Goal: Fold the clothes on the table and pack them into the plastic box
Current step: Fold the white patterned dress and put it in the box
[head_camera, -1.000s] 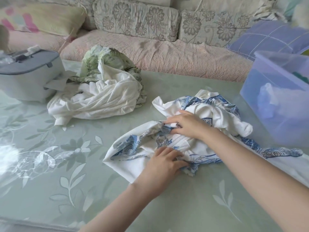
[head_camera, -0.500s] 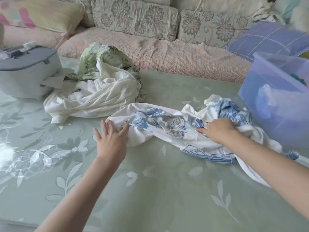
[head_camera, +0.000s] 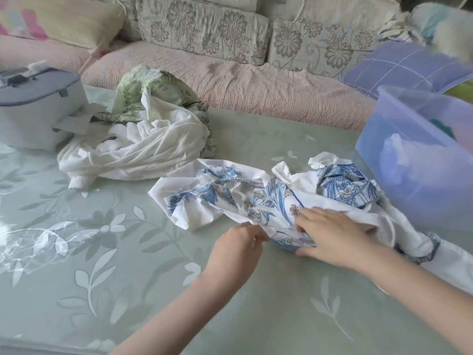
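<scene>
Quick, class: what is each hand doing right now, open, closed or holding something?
Left hand: pinches the near edge of the blue-patterned garment.
Right hand: grips the same garment, fingers on top, thumb at its near edge.

The blue-printed white garment (head_camera: 256,198) is lying crumpled in the left hand (head_camera: 236,249) and right hand (head_camera: 332,239), the plastic box (head_camera: 419,175) standing just right.

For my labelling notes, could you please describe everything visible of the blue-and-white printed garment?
The blue-and-white printed garment is thin white cloth with blue floral print, crumpled and unfolded, stretched sideways on the green table, its right end trailing beside the plastic box. The left hand pinches its near edge; the right hand holds it, fingers on top, thumb at the edge.
</scene>
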Available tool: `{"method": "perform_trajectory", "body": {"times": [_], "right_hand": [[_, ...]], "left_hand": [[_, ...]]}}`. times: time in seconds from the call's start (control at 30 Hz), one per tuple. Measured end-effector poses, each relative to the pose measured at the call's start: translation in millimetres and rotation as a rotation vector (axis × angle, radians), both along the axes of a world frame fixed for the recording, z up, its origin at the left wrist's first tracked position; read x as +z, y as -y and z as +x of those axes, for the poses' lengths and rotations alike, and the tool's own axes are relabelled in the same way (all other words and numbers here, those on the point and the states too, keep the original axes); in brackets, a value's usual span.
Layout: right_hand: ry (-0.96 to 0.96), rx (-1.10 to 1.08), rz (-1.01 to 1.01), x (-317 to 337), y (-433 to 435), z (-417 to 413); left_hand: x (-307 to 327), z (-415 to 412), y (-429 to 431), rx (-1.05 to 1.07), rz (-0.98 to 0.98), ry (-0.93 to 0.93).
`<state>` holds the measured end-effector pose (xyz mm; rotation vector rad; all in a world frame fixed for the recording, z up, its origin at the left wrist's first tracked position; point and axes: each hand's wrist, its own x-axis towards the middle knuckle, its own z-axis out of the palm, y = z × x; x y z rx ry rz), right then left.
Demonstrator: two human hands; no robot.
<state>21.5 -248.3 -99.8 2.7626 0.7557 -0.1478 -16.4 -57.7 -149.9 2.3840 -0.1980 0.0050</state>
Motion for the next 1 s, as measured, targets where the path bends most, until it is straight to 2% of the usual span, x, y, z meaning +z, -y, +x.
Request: {"method": "perform_trajectory", "body": {"times": [0.07, 0.13, 0.2, 0.27, 0.33, 0.4, 0.5, 0.53, 0.6, 0.67, 0.7, 0.77, 0.87, 1.0], "right_hand": [[0.004, -0.062, 0.006, -8, 0, 1], [0.043, -0.139, 0.15, -5, -4, 7], [0.071, -0.213, 0.408, 4, -14, 17], [0.002, -0.245, 0.76, 19, -35, 26], [-0.103, -0.214, 1.014, 33, -62, 32], [-0.2, -0.202, 1.155, 43, -83, 37], [-0.314, -0.177, 1.257, 53, -86, 44], [-0.313, -0.176, 1.216, 54, -77, 47], [-0.275, -0.215, 0.905, 47, -52, 50], [-0.302, -0.242, 0.555, 29, -34, 45], [-0.335, -0.253, 0.477, 17, -29, 41], [-0.248, -0.237, 0.393, -5, -24, 34], [0.065, -0.259, 0.291, -9, -18, 37], [0.256, -0.39, 0.314, 9, 1, 48]], "left_hand": [[-1, 6, -4, 0.02, -0.123, -0.085], [-2, 6, -1, 0.011, -0.362, -0.263], [1, 6, 4, 0.02, -0.61, -0.427], [0, 9, 4, 0.023, -0.75, -0.502], [1, 12, 3, -0.021, -0.853, -0.524], [6, 15, 1, -0.025, -0.955, -0.479], [14, 23, -7, 0.175, -1.108, -0.404], [13, 26, -12, 0.281, -1.094, -0.35], [12, 31, -25, 0.419, -0.899, -0.145], [19, 30, -38, 0.427, -0.635, 0.054], [25, 29, -43, 0.427, -0.53, 0.11], [38, 28, -53, 0.45, -0.424, 0.161], [48, 34, -72, 0.529, -0.277, 0.217], [55, 41, -103, 0.622, -0.13, 0.397]]}}
